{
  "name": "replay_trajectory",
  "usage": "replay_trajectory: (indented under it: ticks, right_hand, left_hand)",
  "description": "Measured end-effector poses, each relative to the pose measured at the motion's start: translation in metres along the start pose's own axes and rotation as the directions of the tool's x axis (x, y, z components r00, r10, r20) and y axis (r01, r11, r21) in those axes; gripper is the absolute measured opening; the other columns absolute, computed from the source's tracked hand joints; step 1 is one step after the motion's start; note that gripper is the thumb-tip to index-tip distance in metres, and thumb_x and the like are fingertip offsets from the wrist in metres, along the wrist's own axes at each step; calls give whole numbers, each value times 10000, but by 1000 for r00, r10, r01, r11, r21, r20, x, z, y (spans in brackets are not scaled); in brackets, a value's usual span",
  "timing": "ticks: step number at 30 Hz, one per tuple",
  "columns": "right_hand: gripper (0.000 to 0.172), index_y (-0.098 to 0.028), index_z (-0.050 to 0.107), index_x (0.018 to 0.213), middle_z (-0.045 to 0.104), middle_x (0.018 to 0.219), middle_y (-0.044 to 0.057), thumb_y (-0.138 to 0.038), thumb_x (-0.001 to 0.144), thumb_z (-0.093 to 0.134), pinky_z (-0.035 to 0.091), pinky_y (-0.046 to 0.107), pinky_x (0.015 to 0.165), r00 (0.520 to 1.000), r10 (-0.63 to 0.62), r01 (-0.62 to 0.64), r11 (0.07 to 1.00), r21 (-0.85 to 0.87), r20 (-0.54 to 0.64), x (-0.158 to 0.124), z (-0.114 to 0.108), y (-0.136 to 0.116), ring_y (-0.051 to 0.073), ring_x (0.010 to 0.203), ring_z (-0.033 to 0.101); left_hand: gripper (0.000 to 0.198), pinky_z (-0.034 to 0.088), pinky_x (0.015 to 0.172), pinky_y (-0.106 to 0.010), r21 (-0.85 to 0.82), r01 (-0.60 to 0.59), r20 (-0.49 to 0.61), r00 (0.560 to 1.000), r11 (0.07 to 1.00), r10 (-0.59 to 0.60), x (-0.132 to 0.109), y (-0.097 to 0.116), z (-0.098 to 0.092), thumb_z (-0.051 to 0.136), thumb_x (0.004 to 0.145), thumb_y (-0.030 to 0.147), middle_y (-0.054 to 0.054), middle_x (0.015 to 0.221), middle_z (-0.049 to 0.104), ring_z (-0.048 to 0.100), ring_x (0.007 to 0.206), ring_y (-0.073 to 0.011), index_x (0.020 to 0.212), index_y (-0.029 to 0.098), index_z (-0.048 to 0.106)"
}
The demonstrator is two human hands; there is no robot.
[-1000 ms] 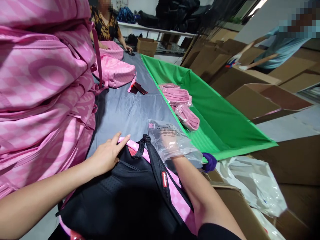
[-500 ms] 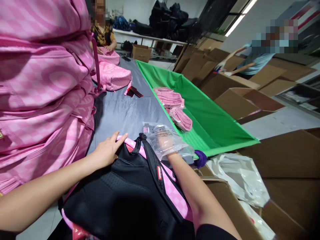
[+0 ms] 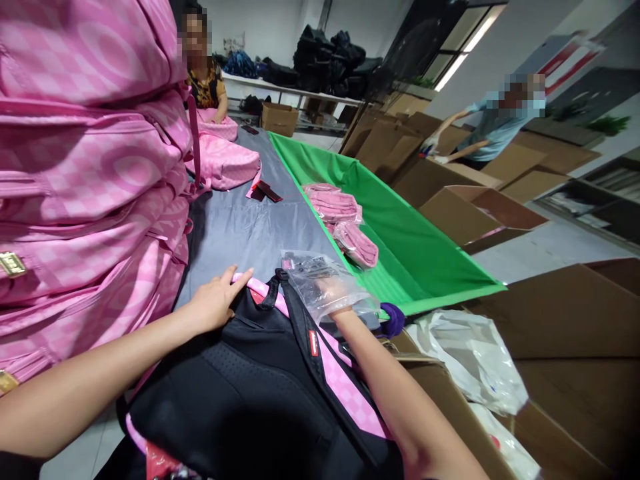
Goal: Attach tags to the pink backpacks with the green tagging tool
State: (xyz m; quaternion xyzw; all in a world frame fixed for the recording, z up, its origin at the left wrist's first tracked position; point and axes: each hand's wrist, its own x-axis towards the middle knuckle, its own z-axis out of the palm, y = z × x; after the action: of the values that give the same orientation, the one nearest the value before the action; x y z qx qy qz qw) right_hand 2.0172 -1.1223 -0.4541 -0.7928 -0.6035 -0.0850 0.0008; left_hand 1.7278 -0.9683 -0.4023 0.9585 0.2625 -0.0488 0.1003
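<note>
A backpack point(image 3: 260, 380) with a black back panel and pink checkered sides lies in front of me. My left hand point(image 3: 213, 303) is open on its upper left edge, fingers stretched along the pink trim and touching it. A black shoulder strap point(image 3: 300, 313) with a small red label runs down the backpack's right side. My right hand point(image 3: 333, 290) is inside a clear plastic bag point(image 3: 305, 267) just beyond the strap. Small dark and pink pieces show through the plastic. The cloudy film blurs my right fingers, so their grip is unclear.
Pink backpacks point(image 3: 90, 167) are piled high at my left. Wrapped pink bundles point(image 3: 335, 203) lie in a green fabric bin point(image 3: 400, 233) beside the grey table point(image 3: 255, 227). Cardboard boxes point(image 3: 565, 320) stand at right. Two people point(image 3: 205, 87) work farther off, one among boxes.
The view has shifted slightly. My right hand stays in the plastic bag, and my left hand remains on the backpack's edge. The far person's hand at the pink bag has moved.
</note>
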Motion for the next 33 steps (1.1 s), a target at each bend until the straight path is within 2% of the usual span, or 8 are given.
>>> replay_trajectory:
  ticks: [7,12,15,19,22,26,29,33]
  right_hand:
    - [289,-118,734,1016,742,1064,167,-11,853,520,485,317,848,982,150,-144,988,-64,117,-73,-39,-1,242,999,670]
    - [275,-183,716,1087,754,1062,119,-162,876,541,511,332,806,916,400,-383,900,206,-42,-126,-82,-18,248,960,688]
    - [267,-184,716,1027,747,878,63,-381,891,597,519,305,697,880,472,-336,685,647,-44,-131,-109,-51,209,773,687]
    - [267,-162,709,942,679,695,9,-412,874,647,480,257,560,925,376,-236,449,862,58,-122,-130,-91,146,575,603]
    - [171,-179,717,925,724,809,33,-324,914,628,508,267,655,960,271,-98,537,838,-62,-115,-134,-105,153,682,657]
    - [133,-188,704,949,723,873,52,-236,957,580,494,277,742,967,54,136,720,680,-250,-105,-131,-114,167,800,661]
    - [187,-187,689,880,688,765,36,-240,980,540,457,273,680,972,-51,176,804,568,-228,-95,-128,-122,160,711,621]
    - [237,-191,690,860,692,768,36,-266,997,512,449,271,690,984,-105,168,832,530,-146,-80,-125,-132,162,720,618]
  left_hand:
    - [960,474,1041,-571,-24,-51,-100,994,998,49,-6,-3,-12,780,771,198,-236,1634,212,372,1439,-437,1579,246,263]
    - [478,449,1082,-500,-259,-357,-546,821,898,169,-27,22,-31,624,928,333,-165,1421,563,536,1312,-301,1372,170,561]
    - [339,539,909,-356,-567,-420,-430,885,709,181,-34,52,-33,616,925,342,-82,1122,729,686,969,-189,1215,174,665]
    - [261,522,675,-243,-869,-228,-194,973,439,121,-36,76,-24,668,865,297,-21,918,734,672,710,-123,1090,164,685]
    - [123,432,563,-183,-857,-255,-215,967,448,139,-41,72,-19,622,889,230,44,634,621,597,566,-79,801,153,660]
    - [110,426,594,-172,-656,-450,-444,879,606,171,-53,56,-16,609,909,163,32,683,661,602,608,-68,824,154,677]
    - [114,458,625,-181,-505,-564,-567,788,653,241,-61,45,-9,594,943,194,-4,776,708,641,671,-85,890,150,685]
    - [133,474,599,-189,-450,-534,-600,775,716,200,-71,28,3,581,964,240,2,752,699,633,632,-86,887,167,661]
